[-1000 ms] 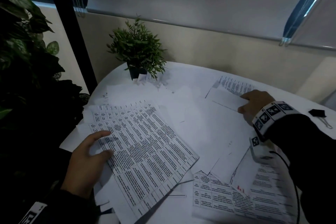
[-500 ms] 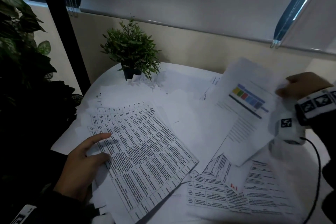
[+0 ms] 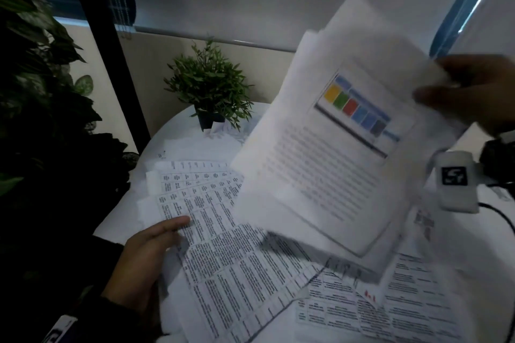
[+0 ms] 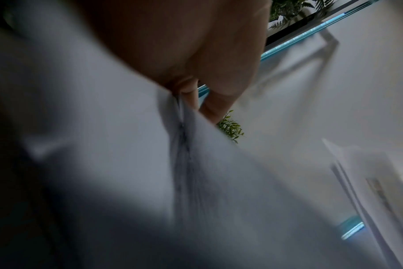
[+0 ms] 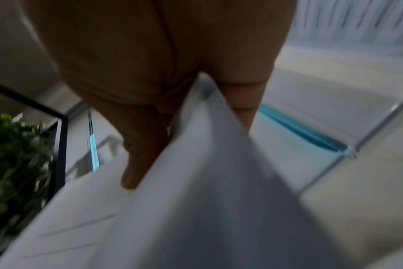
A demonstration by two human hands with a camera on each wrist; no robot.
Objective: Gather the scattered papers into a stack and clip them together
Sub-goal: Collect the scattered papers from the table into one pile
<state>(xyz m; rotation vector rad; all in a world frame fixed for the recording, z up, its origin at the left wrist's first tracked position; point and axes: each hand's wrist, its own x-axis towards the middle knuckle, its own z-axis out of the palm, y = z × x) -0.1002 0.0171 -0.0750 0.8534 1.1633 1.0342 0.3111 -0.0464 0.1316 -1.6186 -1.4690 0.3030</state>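
Observation:
My right hand [image 3: 440, 83] pinches the upper right corner of a thin bundle of white sheets [image 3: 320, 175] and holds it tilted in the air above the table; the top page shows a row of coloured squares. In the right wrist view the thumb and fingers of this hand [image 5: 184, 109] clamp those sheets [image 5: 196, 182]. Lower left, my left hand [image 3: 172, 231] grips the left edge of the overlapping printed table sheets [image 3: 237, 273], thumb on top. The left wrist view shows that hand [image 4: 189, 91] with paper [image 4: 127, 145] between its fingers. More printed sheets [image 3: 390, 309] lie at the front right. No clip is in view.
A small potted plant [image 3: 209, 92] stands at the back of the round white table [image 3: 125, 198]. A large dark leafy plant [image 3: 41, 92] and a black post [image 3: 111, 64] crowd the left side. A wall and window blinds close the back.
My right hand took sheets from the far right of the table and has lifted them up and leftward over the middle. The left hand has stayed on the printed table sheets.

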